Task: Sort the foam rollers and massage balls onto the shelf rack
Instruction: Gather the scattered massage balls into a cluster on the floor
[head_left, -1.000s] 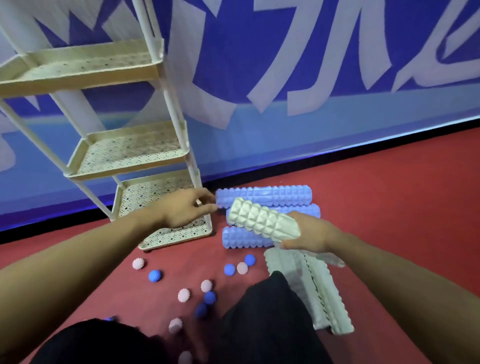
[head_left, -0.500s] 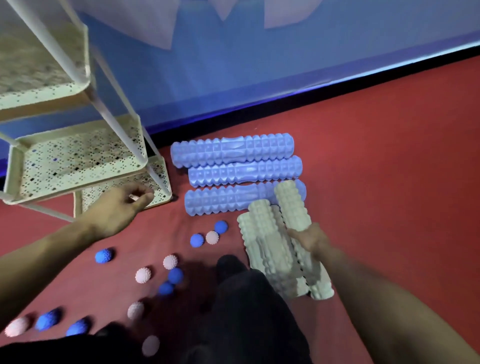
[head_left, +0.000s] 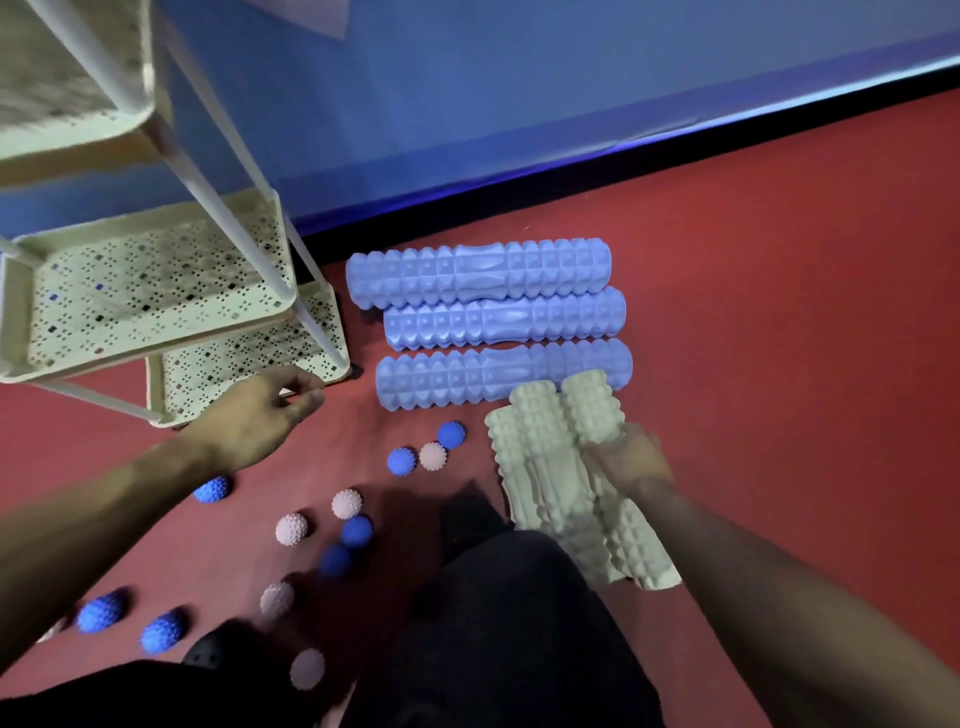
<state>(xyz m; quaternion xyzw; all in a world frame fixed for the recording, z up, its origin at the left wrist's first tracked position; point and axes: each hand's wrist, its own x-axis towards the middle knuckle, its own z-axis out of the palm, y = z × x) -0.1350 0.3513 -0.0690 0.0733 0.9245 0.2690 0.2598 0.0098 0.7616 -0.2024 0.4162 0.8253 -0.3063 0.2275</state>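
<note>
The bare left forearm reached in from the lower left edge, angled up and to the right. The left hand (head_left: 254, 423) was seen from the back, knuckles up, its fingers (head_left: 304, 397) loosely bent and drawn together toward the thumb, holding nothing visible. The bare right forearm came in from the lower right corner, angled up and to the left. The right hand (head_left: 631, 457) was turned palm toward the left, its fingers curled. Dark-clothed knees filled the bottom centre.
</note>
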